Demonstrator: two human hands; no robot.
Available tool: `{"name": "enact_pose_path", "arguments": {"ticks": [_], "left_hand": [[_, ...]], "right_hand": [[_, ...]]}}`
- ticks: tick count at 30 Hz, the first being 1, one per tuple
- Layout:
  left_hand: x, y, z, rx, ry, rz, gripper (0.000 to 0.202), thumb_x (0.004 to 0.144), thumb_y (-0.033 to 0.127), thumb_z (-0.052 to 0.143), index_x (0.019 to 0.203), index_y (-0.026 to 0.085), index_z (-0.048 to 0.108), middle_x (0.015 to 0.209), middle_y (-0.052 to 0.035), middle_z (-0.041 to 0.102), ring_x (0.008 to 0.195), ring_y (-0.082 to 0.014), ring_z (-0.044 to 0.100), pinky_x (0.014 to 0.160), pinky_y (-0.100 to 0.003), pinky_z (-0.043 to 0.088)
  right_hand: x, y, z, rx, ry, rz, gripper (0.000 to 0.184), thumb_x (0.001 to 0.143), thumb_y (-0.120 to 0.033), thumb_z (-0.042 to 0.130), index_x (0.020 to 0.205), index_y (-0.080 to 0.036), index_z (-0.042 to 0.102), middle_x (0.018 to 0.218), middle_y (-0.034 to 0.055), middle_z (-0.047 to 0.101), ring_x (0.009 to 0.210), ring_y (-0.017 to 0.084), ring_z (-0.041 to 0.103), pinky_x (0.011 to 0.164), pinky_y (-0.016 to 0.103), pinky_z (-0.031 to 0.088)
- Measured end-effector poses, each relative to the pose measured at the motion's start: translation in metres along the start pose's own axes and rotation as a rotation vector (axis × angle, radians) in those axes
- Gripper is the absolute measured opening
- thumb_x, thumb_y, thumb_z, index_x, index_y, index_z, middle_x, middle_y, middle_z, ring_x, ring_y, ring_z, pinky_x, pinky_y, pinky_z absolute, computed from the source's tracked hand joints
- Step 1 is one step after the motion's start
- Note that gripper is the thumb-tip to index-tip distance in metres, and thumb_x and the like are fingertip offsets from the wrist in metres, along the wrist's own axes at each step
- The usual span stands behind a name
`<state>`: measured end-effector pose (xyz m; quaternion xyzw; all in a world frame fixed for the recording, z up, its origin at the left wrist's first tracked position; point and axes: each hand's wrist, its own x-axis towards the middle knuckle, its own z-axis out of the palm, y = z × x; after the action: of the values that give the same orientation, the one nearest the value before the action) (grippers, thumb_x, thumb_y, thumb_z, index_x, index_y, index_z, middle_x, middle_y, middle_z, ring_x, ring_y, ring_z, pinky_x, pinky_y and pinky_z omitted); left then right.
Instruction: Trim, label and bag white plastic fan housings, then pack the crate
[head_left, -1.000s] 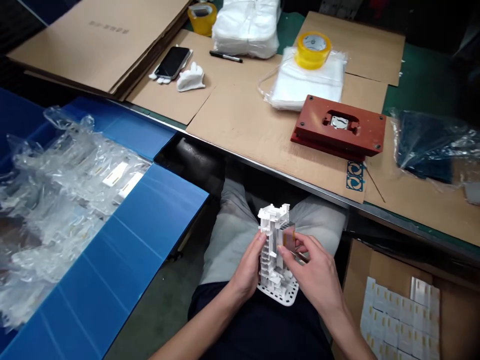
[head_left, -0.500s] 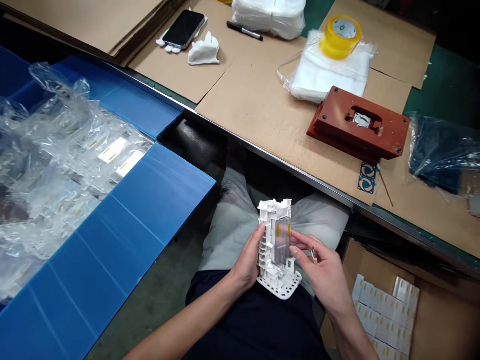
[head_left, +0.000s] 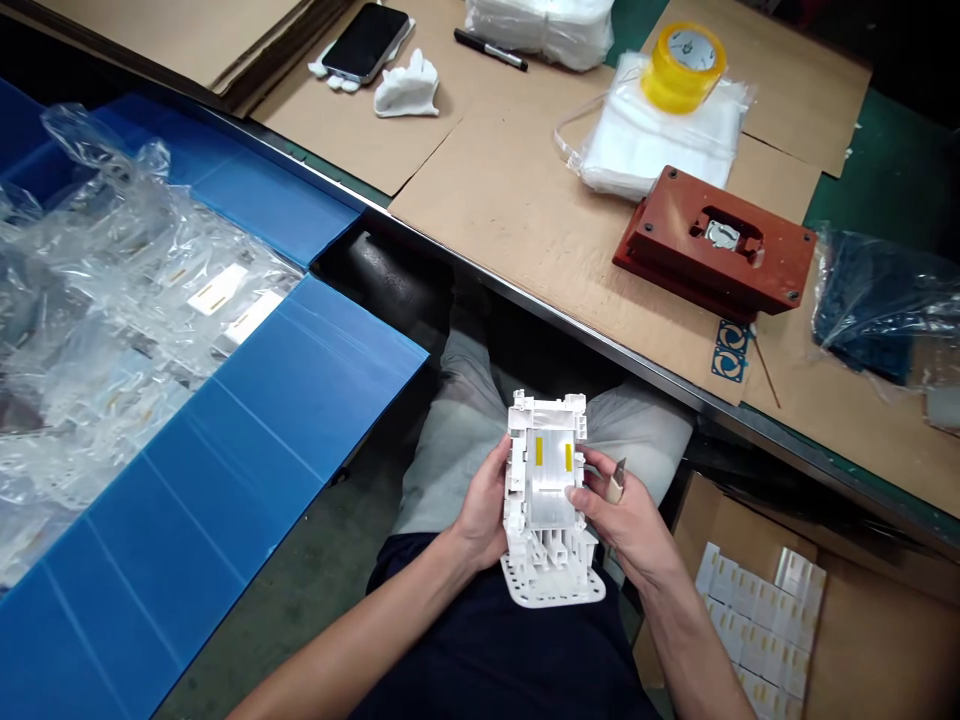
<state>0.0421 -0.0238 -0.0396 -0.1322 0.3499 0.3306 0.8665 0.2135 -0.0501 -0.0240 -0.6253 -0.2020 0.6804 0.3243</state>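
One white plastic frame point(head_left: 553, 548) sits between the fingers, the left hand point(head_left: 484, 510) wrapped round its left flank and the right hand point(head_left: 628, 520) bent at its right, thumb on the edge of the silvery plate point(head_left: 552, 478) set in its face. Tucked among the right fingers, what seems a small blade point(head_left: 616, 484), hard to make out, points away, so a slip could nick skin, while an uneven thumb push might skew the plate. Beyond the fingertips, a red block point(head_left: 705, 262) rests on cardboard point(head_left: 517, 220).
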Motion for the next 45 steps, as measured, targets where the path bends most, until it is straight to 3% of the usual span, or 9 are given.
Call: {"name": "enact_pose_path", "arguments": {"ticks": [7,10,12,16,18,24,28,32,45], "left_hand": [[-0.001,0.001,-0.008,0.208,-0.087,-0.072,0.061,0.094,0.057,0.045,0.126,0.008,0.065,0.114,-0.0175,0.075,0.116,-0.0369,0.066,0.103,-0.048,0.047],[-0.009,0.008,-0.007,0.526,-0.010,0.040,0.062,0.095,0.059,0.043,0.133,0.013,0.059,0.130,-0.0167,0.067,0.124,-0.0364,0.059,0.104,-0.048,0.047],[-0.020,0.015,-0.004,0.786,0.021,0.168,0.063,0.090,0.052,0.061,0.143,0.021,0.049,0.141,-0.0118,0.060,0.130,-0.0338,0.055,0.108,-0.046,0.043],[-0.038,0.017,-0.004,1.332,0.032,0.375,0.110,0.071,0.028,0.082,0.158,0.028,0.015,0.159,-0.0090,0.037,0.144,-0.0306,0.039,0.117,-0.042,0.036],[-0.040,0.010,-0.007,1.438,0.077,0.398,0.119,0.069,0.026,0.083,0.159,0.028,0.006,0.163,-0.0106,0.029,0.147,-0.0306,0.033,0.117,-0.043,0.036],[-0.035,-0.006,-0.019,1.491,0.125,0.396,0.119,0.071,0.027,0.081,0.159,0.032,0.001,0.156,-0.0121,0.042,0.134,-0.0322,0.050,0.106,-0.044,0.046],[-0.033,-0.006,-0.022,1.412,0.112,0.357,0.110,0.073,0.021,0.076,0.159,0.033,0.007,0.131,-0.0058,0.064,0.100,-0.0239,0.068,0.086,-0.035,0.054],[-0.031,-0.005,-0.023,1.346,0.111,0.336,0.109,0.070,0.018,0.076,0.158,0.031,0.013,0.106,0.0015,0.072,0.078,-0.0180,0.068,0.071,-0.028,0.054],[-0.033,-0.006,-0.022,1.300,0.132,0.354,0.111,0.070,0.021,0.078,0.158,0.036,0.011,0.132,-0.0031,0.064,0.106,-0.0244,0.067,0.088,-0.033,0.054]], "right_hand": [[-0.004,-0.001,0.003,0.114,-0.168,0.029,0.052,0.072,-0.030,0.086,0.119,-0.018,0.068,0.115,0.0098,0.074,0.111,0.030,0.067,0.103,0.046,0.051],[-0.003,0.006,0.008,0.085,-0.140,0.016,0.053,0.069,-0.029,0.088,0.118,-0.018,0.069,0.116,0.0095,0.074,0.113,0.031,0.067,0.103,0.045,0.051],[-0.004,0.013,0.012,0.054,-0.101,0.003,0.053,0.068,-0.030,0.089,0.115,-0.018,0.070,0.114,0.0093,0.075,0.110,0.030,0.068,0.101,0.044,0.052],[-0.009,0.029,0.020,0.038,-0.039,-0.002,0.046,0.069,-0.031,0.088,0.110,-0.017,0.072,0.112,0.0088,0.076,0.104,0.028,0.070,0.097,0.040,0.053],[-0.012,0.034,0.020,0.008,-0.039,0.006,0.044,0.071,-0.031,0.087,0.110,-0.018,0.072,0.113,0.0084,0.076,0.103,0.027,0.070,0.096,0.038,0.053],[-0.022,0.035,0.015,-0.097,-0.030,0.016,0.044,0.074,-0.035,0.084,0.113,-0.019,0.070,0.116,0.0076,0.075,0.106,0.026,0.070,0.095,0.035,0.054],[-0.026,0.035,0.021,-0.167,0.021,-0.016,0.043,0.075,-0.036,0.081,0.112,-0.018,0.068,0.111,0.0087,0.076,0.103,0.026,0.072,0.094,0.035,0.056],[-0.025,0.037,0.027,-0.207,0.072,-0.070,0.043,0.075,-0.039,0.081,0.108,-0.016,0.069,0.106,0.0111,0.077,0.099,0.029,0.073,0.090,0.036,0.057],[-0.018,0.038,0.020,-0.155,-0.034,-0.053,0.041,0.077,-0.034,0.080,0.114,-0.020,0.068,0.112,0.0069,0.076,0.102,0.023,0.072,0.091,0.032,0.057]]}}
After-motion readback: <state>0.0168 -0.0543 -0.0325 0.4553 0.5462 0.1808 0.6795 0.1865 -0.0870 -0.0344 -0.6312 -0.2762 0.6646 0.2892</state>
